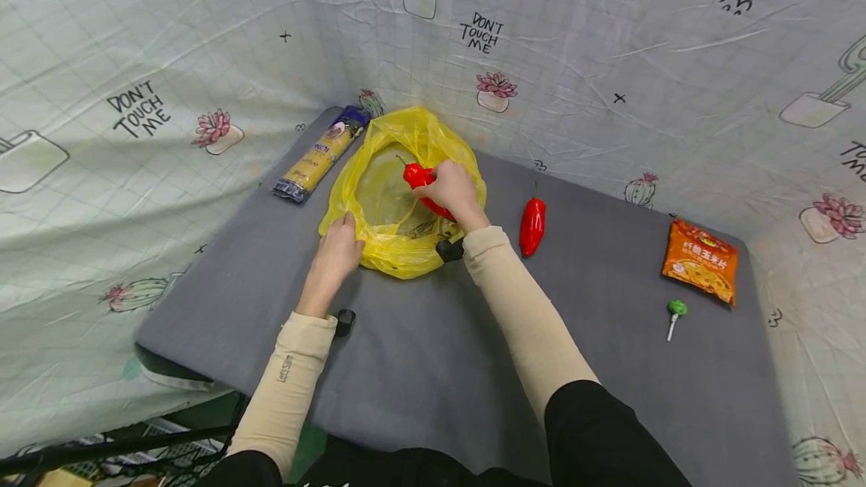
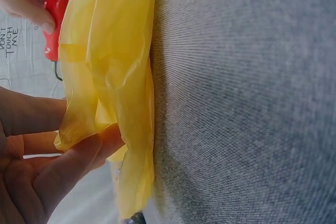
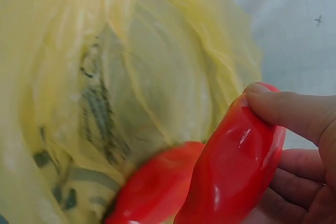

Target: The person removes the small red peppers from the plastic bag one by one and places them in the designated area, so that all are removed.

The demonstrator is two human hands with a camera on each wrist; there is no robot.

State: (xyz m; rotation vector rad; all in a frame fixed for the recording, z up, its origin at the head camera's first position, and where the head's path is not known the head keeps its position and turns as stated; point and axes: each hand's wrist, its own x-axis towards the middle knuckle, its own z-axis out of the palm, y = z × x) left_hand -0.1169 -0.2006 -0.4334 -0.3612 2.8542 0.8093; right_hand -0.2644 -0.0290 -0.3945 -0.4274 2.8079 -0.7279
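A yellow plastic bag (image 1: pixel 406 265) lies spread on the grey table with its mouth facing up. My left hand (image 1: pixel 338 246) pinches its near-left rim; in the left wrist view the thumb and fingers (image 2: pixel 68 174) hold the film. Over the mouth, my right hand (image 1: pixel 452 190) grips a glossy red chili pepper (image 1: pixel 417 176), its stem pointing away to the left. In the right wrist view, a second red shape (image 3: pixel 157 187) shows behind the held pepper (image 3: pixel 236 156); I cannot tell whether it is held too. Another red chili pepper (image 1: pixel 532 227) lies right of the bag.
A blue-and-yellow packet (image 1: pixel 321 156) lies left of the bag. At the table's right are an orange snack bag (image 1: pixel 701 261) and a green lollipop (image 1: pixel 676 308). Patterned curtains (image 1: pixel 541 96) hang close around the back and sides of the grey table (image 1: pixel 609 374).
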